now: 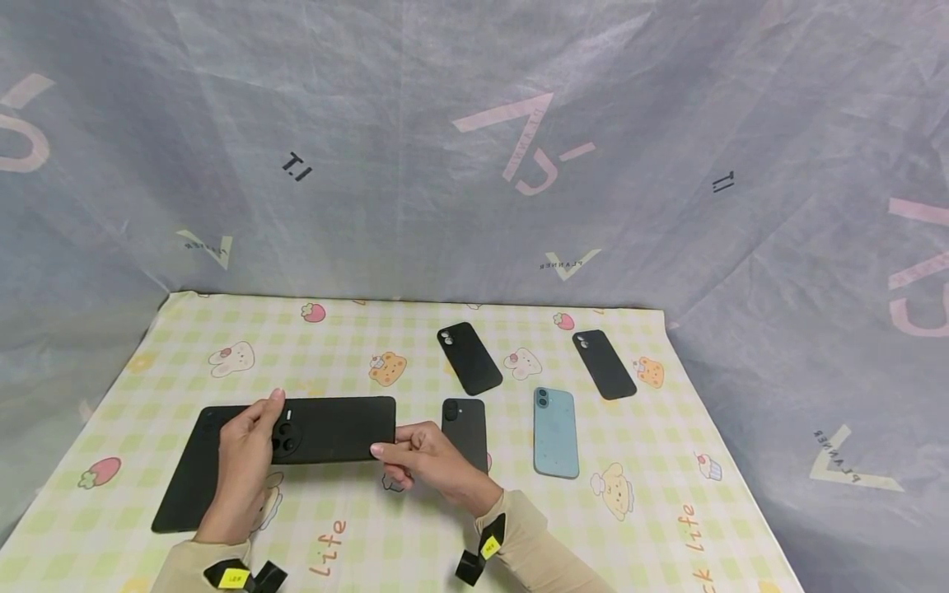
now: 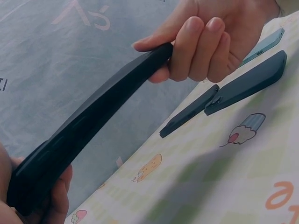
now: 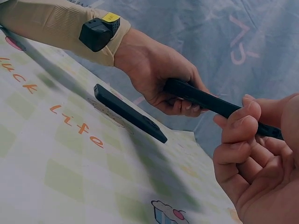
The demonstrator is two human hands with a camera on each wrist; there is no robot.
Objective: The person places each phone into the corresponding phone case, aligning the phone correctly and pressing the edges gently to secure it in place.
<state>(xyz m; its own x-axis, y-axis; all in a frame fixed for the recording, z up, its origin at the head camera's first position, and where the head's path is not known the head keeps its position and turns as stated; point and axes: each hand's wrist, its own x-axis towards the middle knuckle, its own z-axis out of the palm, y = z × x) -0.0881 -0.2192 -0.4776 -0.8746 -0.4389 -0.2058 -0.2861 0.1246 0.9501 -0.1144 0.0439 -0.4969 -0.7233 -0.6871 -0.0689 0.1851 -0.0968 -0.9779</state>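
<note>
Both hands hold a black phone [image 1: 341,428] lengthwise above the table, its round camera ring facing up on the left side. The left hand [image 1: 248,453] grips the camera end, thumb on top and fingers beneath. At the other end, the right hand [image 1: 437,461] pinches a corner between thumb and fingers, as the left wrist view also shows in the right hand [image 2: 205,46]. Behind the left hand another black phone-shaped piece [image 1: 181,486] lies on the table, partly hidden. Beside the right hand lies a dark grey phone [image 1: 465,428], its lower end covered.
A light blue phone [image 1: 556,436] lies to the right. Farther back are two black phone-shaped pieces, a middle one [image 1: 470,358] and a right one [image 1: 606,366], resembling cases. A checked cloth [image 1: 400,535] covers the table; grey fabric [image 1: 415,165] hangs behind and beside it.
</note>
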